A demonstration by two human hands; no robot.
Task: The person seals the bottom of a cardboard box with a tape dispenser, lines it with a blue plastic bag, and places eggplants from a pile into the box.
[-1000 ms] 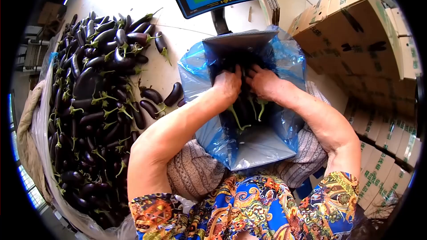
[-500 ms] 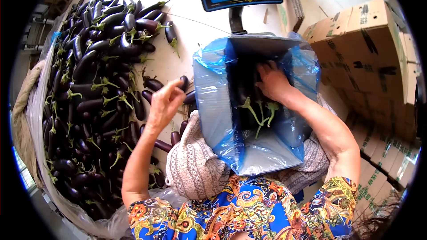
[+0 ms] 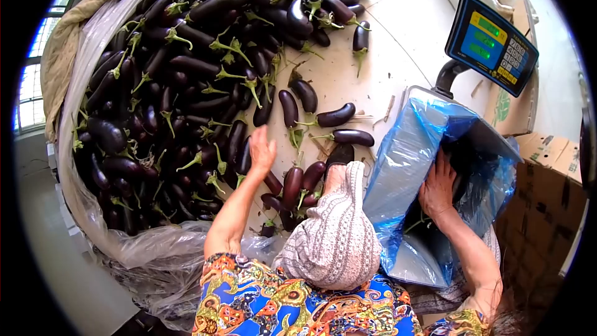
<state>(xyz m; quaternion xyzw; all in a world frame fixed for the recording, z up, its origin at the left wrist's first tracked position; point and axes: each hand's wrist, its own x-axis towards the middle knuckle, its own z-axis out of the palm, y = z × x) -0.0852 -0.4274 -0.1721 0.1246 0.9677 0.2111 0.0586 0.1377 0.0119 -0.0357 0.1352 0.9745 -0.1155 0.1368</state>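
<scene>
My right hand (image 3: 437, 188) presses flat, fingers spread, inside the bag-lined box (image 3: 404, 168); my left hand (image 3: 261, 148), fingers wide, hovers over the eggplants (image 3: 186, 81) on the floor (image 3: 398, 43).

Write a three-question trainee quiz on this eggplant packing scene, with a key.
1. True or false: the left hand grips an eggplant.
2. Where is the right hand? A) on the scale display B) inside the blue-lined box C) on the knee
3. On which side of the person does the eggplant pile lie?

Key: 1. False, it hovers open over the eggplants. 2. B. 3. Their left.
</scene>
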